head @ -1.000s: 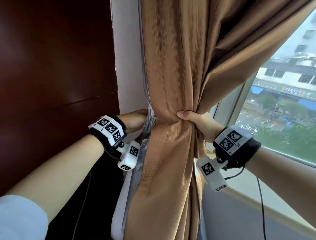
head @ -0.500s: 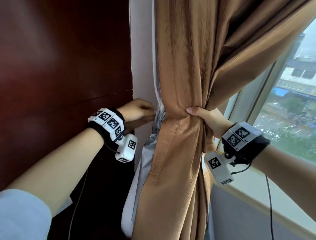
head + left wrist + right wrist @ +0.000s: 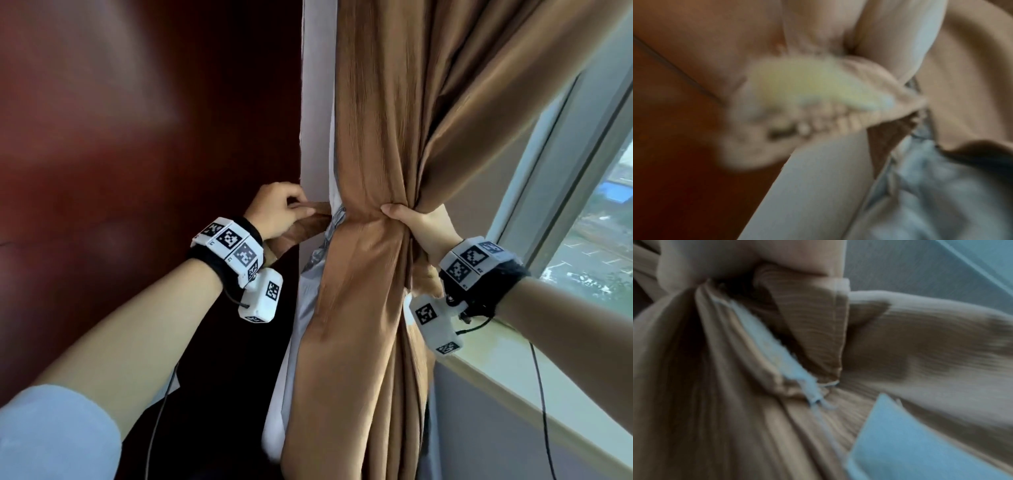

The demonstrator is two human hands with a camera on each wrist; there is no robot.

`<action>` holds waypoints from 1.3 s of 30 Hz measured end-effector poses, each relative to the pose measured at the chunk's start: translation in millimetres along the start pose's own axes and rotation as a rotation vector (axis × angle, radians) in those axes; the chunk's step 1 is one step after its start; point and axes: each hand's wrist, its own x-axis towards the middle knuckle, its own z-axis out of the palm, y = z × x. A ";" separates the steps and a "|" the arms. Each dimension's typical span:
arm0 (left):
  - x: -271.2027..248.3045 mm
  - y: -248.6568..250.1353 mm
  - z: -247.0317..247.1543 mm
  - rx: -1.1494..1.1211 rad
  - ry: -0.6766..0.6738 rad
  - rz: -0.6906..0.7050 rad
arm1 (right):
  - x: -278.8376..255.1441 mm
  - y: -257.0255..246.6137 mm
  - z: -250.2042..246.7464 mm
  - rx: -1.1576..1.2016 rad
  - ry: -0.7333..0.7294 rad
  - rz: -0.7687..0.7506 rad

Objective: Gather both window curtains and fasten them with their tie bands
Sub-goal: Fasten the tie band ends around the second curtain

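A tan curtain with a pale grey lining hangs beside the window, bunched at mid height. My right hand grips the gathered bunch from its right side, thumb over the front. My left hand pinches a tan tie band that runs from the curtain's left edge across the white wall strip. The left wrist view is blurred; it shows curled fingers on tan cloth. In the right wrist view a tan band end hangs below the hand against the curtain folds.
A dark red wood panel fills the left. A white wall strip stands between panel and curtain. The window frame and pale sill lie to the right, with a street outside. Black cables hang from both wrists.
My left hand came out from behind the curtain's left edge and moved left and up, drawing the tie band out. My right hand kept its grip on the bunch.
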 end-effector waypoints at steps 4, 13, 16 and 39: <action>-13.8 1.5 -7.4 0.106 0.038 -0.063 | 12.8 6.8 21.1 -0.011 0.144 0.003; -26.6 -10.1 -46.8 0.072 -0.141 -0.321 | 19.5 10.8 56.9 -0.022 0.142 0.013; -33.5 -4.7 -57.6 -0.033 -0.096 -0.237 | 21.6 7.7 68.4 -0.033 0.173 0.015; -57.8 12.2 12.6 -0.049 0.029 -0.307 | 28.1 0.8 126.7 -0.006 -0.012 0.023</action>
